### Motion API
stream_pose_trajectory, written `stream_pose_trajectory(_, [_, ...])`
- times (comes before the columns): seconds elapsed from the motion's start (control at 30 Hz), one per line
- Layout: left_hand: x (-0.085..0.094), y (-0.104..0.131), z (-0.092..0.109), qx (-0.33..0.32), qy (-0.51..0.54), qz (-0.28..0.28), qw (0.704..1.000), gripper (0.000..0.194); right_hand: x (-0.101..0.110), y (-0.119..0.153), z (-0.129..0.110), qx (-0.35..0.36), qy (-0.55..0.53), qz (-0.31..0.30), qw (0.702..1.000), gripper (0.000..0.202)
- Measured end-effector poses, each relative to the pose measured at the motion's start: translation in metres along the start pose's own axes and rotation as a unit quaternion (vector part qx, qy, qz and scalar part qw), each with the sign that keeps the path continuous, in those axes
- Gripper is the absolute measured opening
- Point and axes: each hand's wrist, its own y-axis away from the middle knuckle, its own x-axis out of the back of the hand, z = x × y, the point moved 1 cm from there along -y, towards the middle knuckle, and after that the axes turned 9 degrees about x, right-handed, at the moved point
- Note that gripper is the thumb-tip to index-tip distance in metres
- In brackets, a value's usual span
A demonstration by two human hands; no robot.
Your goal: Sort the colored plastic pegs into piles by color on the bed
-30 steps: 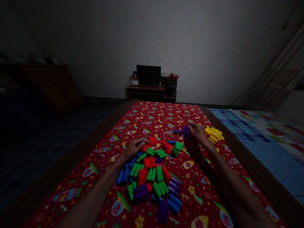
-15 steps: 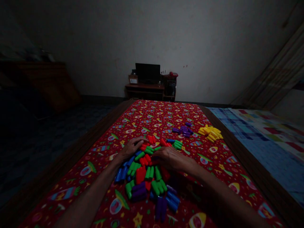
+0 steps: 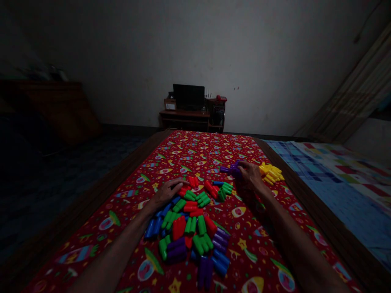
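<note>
My left hand (image 3: 167, 192) lies at the upper left edge of a mixed pile of plastic building blocks, fingers stretched out beside a red block (image 3: 182, 192). Each block looks like a few short tubes joined side by side. In the pile are green blocks (image 3: 203, 244), red blocks (image 3: 179, 227), blue blocks (image 3: 153, 228) and purple blocks (image 3: 176, 249). Farther off to the right, my right hand (image 3: 251, 173) has its fingers closed on a purple block at the small purple heap (image 3: 232, 170). The hand partly covers that heap.
Just right of my right hand lies a heap of yellow blocks (image 3: 273, 175). A red patterned cloth (image 3: 210, 148) covers the surface beneath everything. Beyond its far end stands a desk (image 3: 185, 114) with a monitor (image 3: 188, 97). A bed with checked covers (image 3: 317, 179) is on the right.
My right hand has gone from the mixed pile out to the purple heap, uncovering red and green blocks. My left hand has stayed by the pile. The view has shifted slightly.
</note>
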Motion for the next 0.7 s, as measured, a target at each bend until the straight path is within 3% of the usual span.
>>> stream_pose_trajectory(0.1, [0.000, -0.001, -0.002, -0.001, 0.001, 0.001, 1.000, 0.046, 0.003, -0.002, -0.002, -0.004, -0.032, -0.005, 0.999, 0.034])
stream_pose_trajectory(0.2, [0.000, -0.001, -0.003, 0.004, -0.001, 0.004, 1.000, 0.045, 0.011, -0.003, -0.031, -0.004, -0.096, -0.035, 0.995, 0.029])
stream_pose_trajectory(0.3, [0.000, -0.001, -0.001, 0.003, -0.001, 0.002, 1.000, 0.045, 0.015, 0.008, -0.080, 0.071, -0.155, -0.198, 0.965, 0.027])
stream_pose_trajectory(0.37, [0.000, 0.000, 0.001, 0.002, -0.001, -0.002, 1.000, 0.045, 0.015, 0.027, -0.111, 0.161, -0.151, -0.348, 0.911, 0.024])
stream_pose_trajectory(0.43, [0.000, 0.001, 0.002, 0.002, -0.001, -0.001, 1.000, 0.045, 0.016, 0.054, -0.130, 0.224, -0.088, -0.437, 0.867, 0.019])
stream_pose_trajectory(0.47, [0.000, 0.001, 0.002, 0.002, -0.001, 0.000, 1.000, 0.045, 0.016, 0.069, -0.134, 0.240, -0.056, -0.452, 0.857, 0.017])
stream_pose_trajectory(0.53, [0.000, 0.001, 0.002, 0.004, -0.001, 0.002, 1.000, 0.045, 0.017, 0.099, -0.131, 0.265, -0.021, -0.426, 0.865, 0.018])
stream_pose_trajectory(0.63, [-0.001, 0.000, 0.000, 0.005, -0.003, 0.002, 1.000, 0.045, 0.014, 0.135, -0.114, 0.299, -0.023, -0.360, 0.883, 0.051])
stream_pose_trajectory(0.7, [0.000, -0.001, -0.001, 0.004, -0.004, 0.000, 1.000, 0.045, 0.011, 0.145, -0.105, 0.293, -0.034, -0.335, 0.895, 0.052])
